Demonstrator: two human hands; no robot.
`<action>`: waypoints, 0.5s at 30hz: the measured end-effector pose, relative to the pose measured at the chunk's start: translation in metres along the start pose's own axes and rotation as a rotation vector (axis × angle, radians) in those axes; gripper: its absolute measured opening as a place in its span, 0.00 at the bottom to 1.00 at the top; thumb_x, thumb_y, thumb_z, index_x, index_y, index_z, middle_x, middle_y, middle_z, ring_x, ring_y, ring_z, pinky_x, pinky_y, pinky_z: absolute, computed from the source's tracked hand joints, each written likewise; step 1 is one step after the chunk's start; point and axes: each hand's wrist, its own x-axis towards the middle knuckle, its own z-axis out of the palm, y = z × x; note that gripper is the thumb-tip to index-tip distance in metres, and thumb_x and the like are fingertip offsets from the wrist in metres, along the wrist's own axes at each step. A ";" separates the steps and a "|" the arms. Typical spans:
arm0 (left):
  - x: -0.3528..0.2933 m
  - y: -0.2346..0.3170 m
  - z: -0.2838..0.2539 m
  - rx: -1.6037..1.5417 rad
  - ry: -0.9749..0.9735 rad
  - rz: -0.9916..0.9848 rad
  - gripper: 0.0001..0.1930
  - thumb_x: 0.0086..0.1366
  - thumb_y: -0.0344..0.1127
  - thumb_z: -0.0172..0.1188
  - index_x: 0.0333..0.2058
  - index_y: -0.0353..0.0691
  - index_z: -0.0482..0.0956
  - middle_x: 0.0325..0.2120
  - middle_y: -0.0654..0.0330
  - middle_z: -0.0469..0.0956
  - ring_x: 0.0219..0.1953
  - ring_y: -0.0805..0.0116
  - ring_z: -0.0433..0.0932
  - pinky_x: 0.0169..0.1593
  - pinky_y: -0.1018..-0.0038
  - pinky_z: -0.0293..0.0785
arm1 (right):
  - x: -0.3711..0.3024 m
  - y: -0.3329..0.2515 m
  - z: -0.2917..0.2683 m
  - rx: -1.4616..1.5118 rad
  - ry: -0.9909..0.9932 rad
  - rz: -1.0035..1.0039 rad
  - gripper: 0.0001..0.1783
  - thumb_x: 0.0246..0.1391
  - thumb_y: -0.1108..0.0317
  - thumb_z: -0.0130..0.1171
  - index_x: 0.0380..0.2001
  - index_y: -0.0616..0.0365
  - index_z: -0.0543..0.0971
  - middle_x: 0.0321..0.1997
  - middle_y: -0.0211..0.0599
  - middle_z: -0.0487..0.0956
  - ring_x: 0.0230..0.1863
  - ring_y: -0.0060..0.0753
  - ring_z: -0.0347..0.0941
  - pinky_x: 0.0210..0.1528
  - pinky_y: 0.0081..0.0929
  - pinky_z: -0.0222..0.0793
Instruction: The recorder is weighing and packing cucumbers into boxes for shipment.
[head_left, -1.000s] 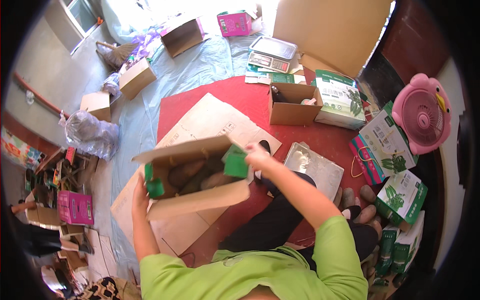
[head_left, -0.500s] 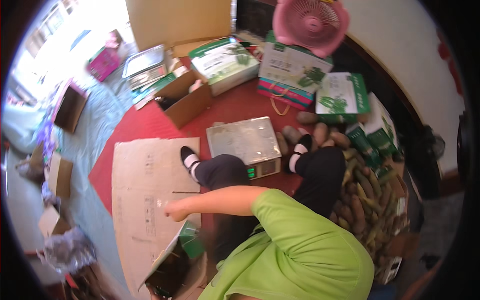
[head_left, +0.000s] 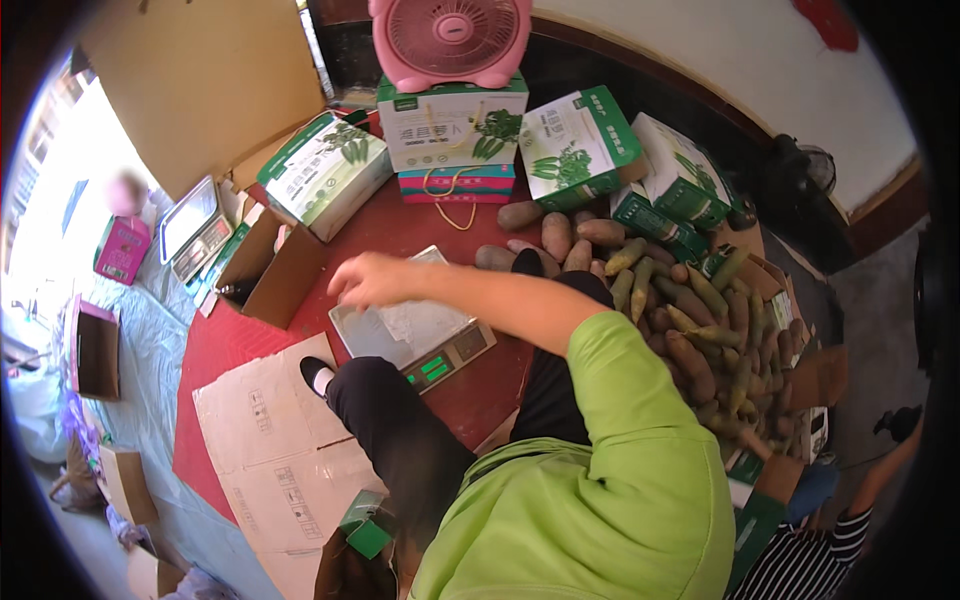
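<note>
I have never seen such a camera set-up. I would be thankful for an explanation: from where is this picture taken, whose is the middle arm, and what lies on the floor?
There is no machine, only a person working bare-handed. A wide fisheye camera worn on the head looks down, so straight edges bend near the rim. The arm in the light-green short sleeve is the person's own; the right hand hangs, seemingly empty, above a flat, metal-topped scale with a green-lit display. The left hand cannot be made out. At the lower edge is an open brown cardboard box with green flaps. A flat, light-brown cardboard sheet lies on the red floor covering; to the right is a heap of long green and reddish-brown vegetables.
</note>
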 end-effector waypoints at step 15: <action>-0.004 0.239 0.177 0.251 -0.008 0.703 0.17 0.68 0.36 0.49 0.51 0.36 0.73 0.48 0.56 0.74 0.52 0.60 0.71 0.57 0.66 0.62 | -0.197 0.168 -0.206 0.364 0.858 0.499 0.20 0.53 0.71 0.54 0.50 0.60 0.72 0.38 0.36 0.78 0.30 0.24 0.73 0.25 0.20 0.68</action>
